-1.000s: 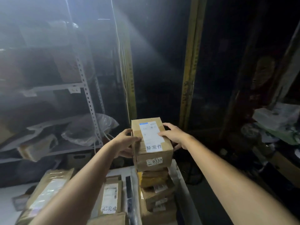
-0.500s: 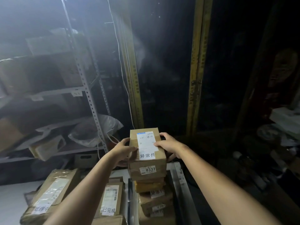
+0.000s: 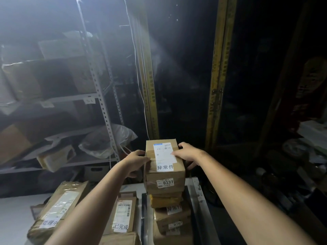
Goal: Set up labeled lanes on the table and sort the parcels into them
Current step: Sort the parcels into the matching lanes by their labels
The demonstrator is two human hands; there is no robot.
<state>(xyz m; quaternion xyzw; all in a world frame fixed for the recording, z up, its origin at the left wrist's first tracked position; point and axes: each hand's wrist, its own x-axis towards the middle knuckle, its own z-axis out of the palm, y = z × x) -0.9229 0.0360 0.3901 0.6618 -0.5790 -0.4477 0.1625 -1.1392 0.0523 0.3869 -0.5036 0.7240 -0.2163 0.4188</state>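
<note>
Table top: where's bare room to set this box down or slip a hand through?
Widest bare patch: the white table at far left, beside the 处理中 parcel. A small strip shows behind the 已完成 parcel, next to the stack. The right side is crowded: the stack fills it to the edge, left hand and right hand holding the 0337 box on top.

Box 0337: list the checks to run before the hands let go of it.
1. Left hand grips the box by its side: ok.
2. Right hand holds its far right edge: ok.
3. The label faces up, readable: ok.
4. Box seated flat on the stack: cannot tell.
5. Stack stands well in from the right edge of the table: not ok, it is close.
</note>
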